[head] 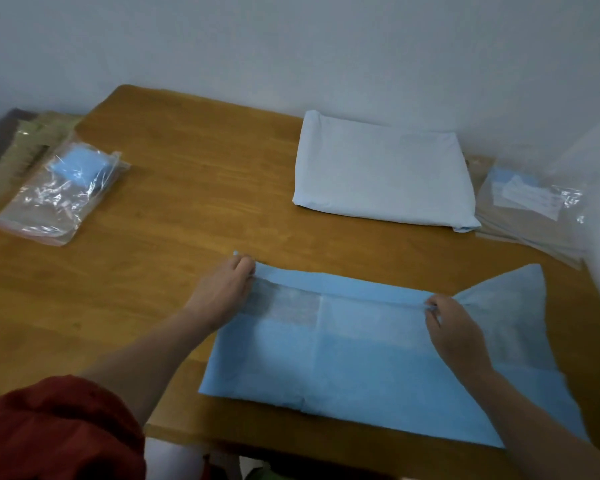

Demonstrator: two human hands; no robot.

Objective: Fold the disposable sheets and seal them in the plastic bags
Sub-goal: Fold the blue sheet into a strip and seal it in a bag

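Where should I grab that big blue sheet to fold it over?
Likely the far folded edge of the blue sheet, pinched at two well-spread points from the near side, as the left hand and right hand do; it lies flat, wide and limp.

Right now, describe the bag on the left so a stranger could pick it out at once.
Start at the wooden table and go to its left edge. A crinkled clear plastic bag lies there with a small folded blue sheet inside. The bags at the right edge carry a white label; this one has none.
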